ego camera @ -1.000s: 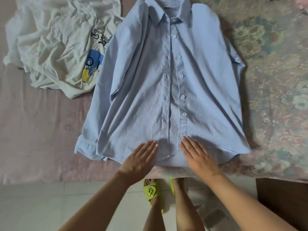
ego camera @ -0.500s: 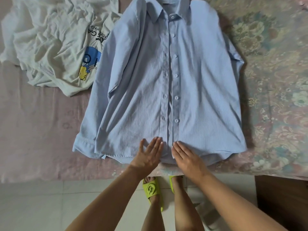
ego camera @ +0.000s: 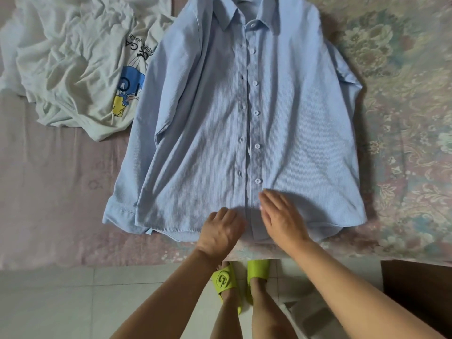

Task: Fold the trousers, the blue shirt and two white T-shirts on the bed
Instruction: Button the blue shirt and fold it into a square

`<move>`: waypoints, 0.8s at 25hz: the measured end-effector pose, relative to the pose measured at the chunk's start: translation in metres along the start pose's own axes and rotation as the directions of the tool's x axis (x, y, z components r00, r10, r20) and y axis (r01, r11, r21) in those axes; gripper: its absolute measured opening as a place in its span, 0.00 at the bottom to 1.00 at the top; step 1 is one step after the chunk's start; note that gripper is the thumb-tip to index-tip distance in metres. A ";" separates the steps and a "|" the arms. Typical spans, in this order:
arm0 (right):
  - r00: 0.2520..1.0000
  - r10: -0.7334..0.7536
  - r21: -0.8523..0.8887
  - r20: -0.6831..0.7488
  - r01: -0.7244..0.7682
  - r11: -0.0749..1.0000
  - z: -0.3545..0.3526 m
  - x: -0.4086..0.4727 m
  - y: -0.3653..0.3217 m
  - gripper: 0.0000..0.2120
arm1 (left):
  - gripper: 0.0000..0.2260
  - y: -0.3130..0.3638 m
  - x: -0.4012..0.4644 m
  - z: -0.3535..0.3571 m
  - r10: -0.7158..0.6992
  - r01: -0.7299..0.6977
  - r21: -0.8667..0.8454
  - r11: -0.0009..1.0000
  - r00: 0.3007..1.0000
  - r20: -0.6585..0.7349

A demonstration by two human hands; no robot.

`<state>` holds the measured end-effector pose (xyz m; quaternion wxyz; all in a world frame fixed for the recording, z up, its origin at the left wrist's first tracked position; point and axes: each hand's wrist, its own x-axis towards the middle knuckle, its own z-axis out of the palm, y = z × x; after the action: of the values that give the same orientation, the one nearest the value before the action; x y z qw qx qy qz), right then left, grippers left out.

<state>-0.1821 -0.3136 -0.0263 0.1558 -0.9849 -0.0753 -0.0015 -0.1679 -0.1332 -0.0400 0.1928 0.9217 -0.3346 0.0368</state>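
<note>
From the head camera, looking down at the bed edge: the blue shirt (ego camera: 244, 123) lies face up and buttoned on the bed (ego camera: 49, 192), collar at the far end from the hands, hem at the near edge just ahead of the wrists. Both hands rest on the lower front of the shirt, either side of the button placket.

The left hand (ego camera: 220, 231) lies on the hem with its fingers bent downward at the knuckles; the fingertips are hidden, so I cannot tell whether it pinches the cloth or only presses on it. The right hand (ego camera: 281, 216) lies flat just beside it, fingers straight and close together, pointing up toward the lowest button and pressing the fabric.

One long sleeve runs down the shirt's side out beyond the left hand, its cuff near the hem. Farther off past the left hand, near the shirt's shoulder, a crumpled white T-shirt (ego camera: 80, 64) with a cartoon print lies partly under the blue shirt's edge.

Out past the right hand the bed cover (ego camera: 403, 118) is floral. Below the wrists, two feet in lime-green slippers (ego camera: 225, 282) stand on the tiled floor (ego camera: 73, 302).
</note>
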 end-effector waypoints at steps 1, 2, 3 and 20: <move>0.999 0.043 -0.027 -0.023 -0.043 0.999 0.003 0.012 0.005 0.14 | 0.06 -0.001 0.008 0.002 -0.079 0.079 0.001 0.997 0.997 -0.014; 0.997 0.075 -0.054 -0.030 -0.076 0.996 0.007 0.021 0.009 0.16 | 0.08 -0.003 0.018 0.004 -0.173 0.172 -0.008 0.985 0.984 -0.032; 0.995 0.097 -0.073 -0.028 -0.099 0.992 0.012 0.028 0.010 0.18 | 0.09 -0.005 0.027 0.007 -0.251 0.251 -0.017 0.968 0.966 -0.057; 0.867 0.444 0.178 0.225 -0.485 0.856 0.004 0.066 -0.003 0.08 | 0.07 0.015 0.068 0.014 -0.519 0.530 -0.016 0.848 0.835 0.182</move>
<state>-0.1172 -0.2997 -0.0279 0.2563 -0.9454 0.1524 0.1317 -0.1257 -0.1903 -0.0343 0.1960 0.9709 -0.0857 -0.1074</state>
